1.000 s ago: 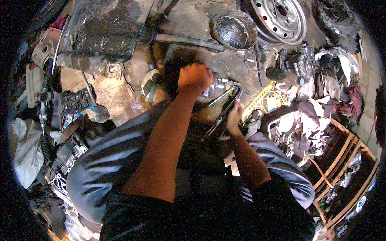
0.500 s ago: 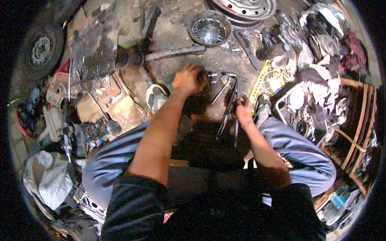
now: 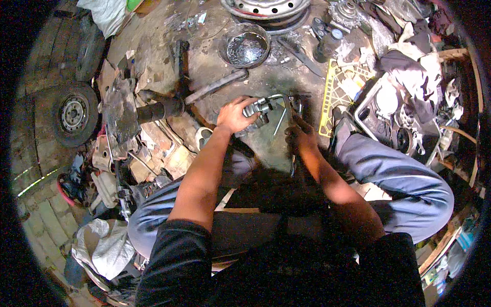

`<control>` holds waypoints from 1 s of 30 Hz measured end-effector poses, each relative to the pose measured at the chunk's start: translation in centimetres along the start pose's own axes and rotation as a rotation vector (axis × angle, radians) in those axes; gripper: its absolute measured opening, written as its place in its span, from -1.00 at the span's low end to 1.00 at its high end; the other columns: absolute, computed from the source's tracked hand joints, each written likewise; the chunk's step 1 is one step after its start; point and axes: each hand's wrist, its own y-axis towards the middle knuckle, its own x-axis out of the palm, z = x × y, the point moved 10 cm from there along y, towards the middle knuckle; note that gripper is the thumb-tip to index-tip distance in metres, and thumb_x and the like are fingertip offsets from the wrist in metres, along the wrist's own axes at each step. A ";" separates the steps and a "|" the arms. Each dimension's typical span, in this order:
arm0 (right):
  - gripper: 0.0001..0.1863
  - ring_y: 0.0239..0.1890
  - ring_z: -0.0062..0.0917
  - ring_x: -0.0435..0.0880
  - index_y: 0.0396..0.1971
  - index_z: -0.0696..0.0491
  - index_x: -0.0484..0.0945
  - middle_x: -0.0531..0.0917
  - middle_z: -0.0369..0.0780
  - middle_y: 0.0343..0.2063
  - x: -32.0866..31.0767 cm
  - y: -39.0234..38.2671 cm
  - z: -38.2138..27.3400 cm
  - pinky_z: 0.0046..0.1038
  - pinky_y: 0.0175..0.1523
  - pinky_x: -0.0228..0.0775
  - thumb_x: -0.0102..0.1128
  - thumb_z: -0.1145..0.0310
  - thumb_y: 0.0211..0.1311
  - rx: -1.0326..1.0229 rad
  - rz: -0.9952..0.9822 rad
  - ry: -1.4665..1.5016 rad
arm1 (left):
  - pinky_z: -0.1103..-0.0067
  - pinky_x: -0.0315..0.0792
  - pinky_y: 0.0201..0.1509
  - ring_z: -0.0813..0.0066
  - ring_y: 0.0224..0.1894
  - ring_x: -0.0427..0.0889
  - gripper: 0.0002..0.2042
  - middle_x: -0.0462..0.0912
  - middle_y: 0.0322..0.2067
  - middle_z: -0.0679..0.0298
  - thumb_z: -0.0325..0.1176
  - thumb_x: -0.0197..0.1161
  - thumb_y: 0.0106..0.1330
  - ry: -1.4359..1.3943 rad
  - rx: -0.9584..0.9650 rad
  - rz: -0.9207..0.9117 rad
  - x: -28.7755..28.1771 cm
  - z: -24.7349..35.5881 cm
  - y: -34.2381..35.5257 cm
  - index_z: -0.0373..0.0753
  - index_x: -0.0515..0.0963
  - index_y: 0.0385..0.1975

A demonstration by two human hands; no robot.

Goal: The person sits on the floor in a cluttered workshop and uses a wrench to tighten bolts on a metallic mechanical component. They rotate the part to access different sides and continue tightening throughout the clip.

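My left hand (image 3: 234, 116) is closed round a stepped, shiny metal part (image 3: 259, 107) above the floor. Against the right end of that part lies the bent end of an L-shaped wrench (image 3: 287, 104). My right hand (image 3: 302, 134), in shadow, has its fingers wrapped round the wrench's long arm. Whether the wrench end sits inside the part or only touches it, I cannot tell. A thin metal rod (image 3: 280, 122) shows on the floor between my hands. Other dark tools lie beside my right hand, partly hidden by it.
Beyond my hands stand a round metal bowl (image 3: 267, 45) and a bare wheel rim (image 3: 271, 19). A long-armed metal assembly (image 3: 159, 110) lies left, a yellow perforated frame (image 3: 327, 105) right. Cluttered parts and cloths (image 3: 406, 61) fill the right side; a tyred wheel (image 3: 74, 115) is far left.
The view has shifted. My left hand has turned, exposing the metal part to the light. The wrench's bent end, formerly apart from it, now meets the part; my right hand has come closer.
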 end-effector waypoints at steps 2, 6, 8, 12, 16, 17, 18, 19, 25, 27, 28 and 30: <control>-0.84 -0.65 -0.54 0.49 -0.10 -0.05 0.53 0.58 -0.29 -0.50 0.3 0.8 0.3 -0.42 -0.62 0.30 0.10 0.30 0.38 -0.017 0.007 0.073 | 0.19 0.51 0.13 0.12 0.05 0.63 -0.49 0.59 0.07 0.34 0.07 0.32 0.15 0.014 -0.006 0.009 0.1 -0.1 0.0 0.15 0.56 0.13; -0.93 -0.72 -0.59 0.35 -0.18 -0.08 0.42 0.47 -0.30 -0.54 1.1 1.2 0.7 -0.48 -0.73 0.10 0.06 0.37 0.40 0.082 0.026 0.022 | 0.19 0.52 0.11 0.12 0.04 0.64 -0.51 0.62 0.03 0.35 0.06 0.32 0.15 0.012 -0.019 0.018 0.2 -0.2 0.2 0.15 0.57 0.11; -0.95 -0.71 -0.59 0.33 -0.20 -0.07 0.41 0.46 -0.31 -0.55 1.8 0.9 0.5 -0.48 -0.71 0.12 0.03 0.37 0.41 0.120 0.016 0.057 | 0.19 0.52 0.11 0.12 0.04 0.64 -0.52 0.62 0.03 0.34 0.06 0.33 0.15 0.025 -0.017 0.030 0.2 -0.2 0.2 0.14 0.59 0.09; -0.96 -0.65 -0.58 0.36 -0.23 -0.06 0.41 0.46 -0.31 -0.53 2.7 0.4 -2.9 -0.50 -0.64 0.18 -0.03 0.38 0.41 -0.056 0.048 -0.270 | 0.21 0.53 0.11 0.13 0.05 0.64 -0.53 0.63 0.04 0.30 0.06 0.34 0.14 -0.008 -0.005 0.051 0.1 -0.3 0.2 0.10 0.61 0.06; -0.93 -0.62 -0.55 0.40 -0.22 -0.01 0.44 0.51 -0.29 -0.50 3.9 0.2 -4.6 -0.51 -0.61 0.19 0.00 0.38 0.37 0.020 -0.061 -0.208 | 0.22 0.54 0.11 0.13 0.06 0.64 -0.52 0.63 0.05 0.30 0.06 0.34 0.15 0.025 -0.016 0.057 0.1 -0.4 0.2 0.08 0.62 0.06; -0.93 -0.62 -0.55 0.40 -0.23 -0.01 0.44 0.51 -0.29 -0.50 4.9 0.3 -5.2 -0.51 -0.61 0.19 0.01 0.37 0.35 0.027 -0.170 -0.200 | 0.23 0.54 0.11 0.13 0.06 0.64 -0.52 0.63 0.05 0.31 0.07 0.34 0.15 0.036 -0.014 0.057 0.1 -0.4 0.2 0.07 0.62 0.07; -0.93 -0.63 -0.55 0.40 -0.23 -0.01 0.44 0.52 -0.28 -0.49 5.9 0.4 -5.7 -0.50 -0.61 0.19 0.03 0.37 0.34 0.034 -0.279 -0.190 | 0.23 0.54 0.11 0.14 0.06 0.64 -0.52 0.63 0.05 0.31 0.07 0.34 0.15 0.025 -0.021 0.050 0.0 -0.4 0.2 0.07 0.62 0.07; -0.92 -0.63 -0.55 0.39 -0.23 0.00 0.44 0.52 -0.28 -0.50 6.3 0.6 -5.7 -0.51 -0.62 0.18 0.04 0.38 0.32 0.048 -0.300 -0.177 | 0.22 0.53 0.11 0.14 0.06 0.64 -0.52 0.63 0.05 0.32 0.07 0.34 0.15 0.013 -0.021 0.045 0.0 -0.3 0.2 0.07 0.62 0.07; -0.95 -0.68 -0.64 0.34 -0.32 0.04 0.43 0.45 -0.31 -0.57 6.9 4.0 -5.4 -0.60 -0.70 0.09 0.04 0.41 0.25 -0.150 -0.271 -0.356 | 0.23 0.54 0.11 0.16 0.06 0.64 -0.53 0.61 0.08 0.32 0.08 0.33 0.15 0.039 -0.030 0.023 0.0 -0.3 0.2 0.09 0.62 0.07; -0.95 -0.72 -0.67 0.31 -0.35 0.04 0.43 0.41 -0.33 -0.61 7.4 3.8 -5.9 -0.61 -0.73 0.05 0.02 0.40 0.26 -0.238 -0.377 -0.441 | 0.22 0.53 0.12 0.16 0.05 0.64 -0.52 0.60 0.09 0.33 0.08 0.32 0.16 0.034 -0.027 0.016 0.1 -0.4 0.3 0.11 0.61 0.07; -0.94 -0.73 -0.68 0.30 -0.36 0.03 0.42 0.39 -0.35 -0.63 7.1 3.4 -6.0 -0.61 -0.74 0.04 0.00 0.39 0.27 -0.189 -0.407 -0.411 | 0.22 0.53 0.12 0.16 0.05 0.64 -0.52 0.59 0.09 0.33 0.08 0.32 0.16 0.023 -0.025 0.011 0.1 -0.5 0.3 0.12 0.61 0.08; -0.88 -0.64 -0.58 0.40 -0.31 0.06 0.46 0.47 -0.29 -0.55 6.1 2.3 -6.8 -0.50 -0.61 0.17 0.04 0.33 0.30 -0.137 -0.318 -0.441 | 0.21 0.53 0.13 0.16 0.05 0.64 -0.52 0.59 0.10 0.33 0.09 0.31 0.16 0.016 -0.029 0.004 0.2 -0.7 0.2 0.13 0.61 0.09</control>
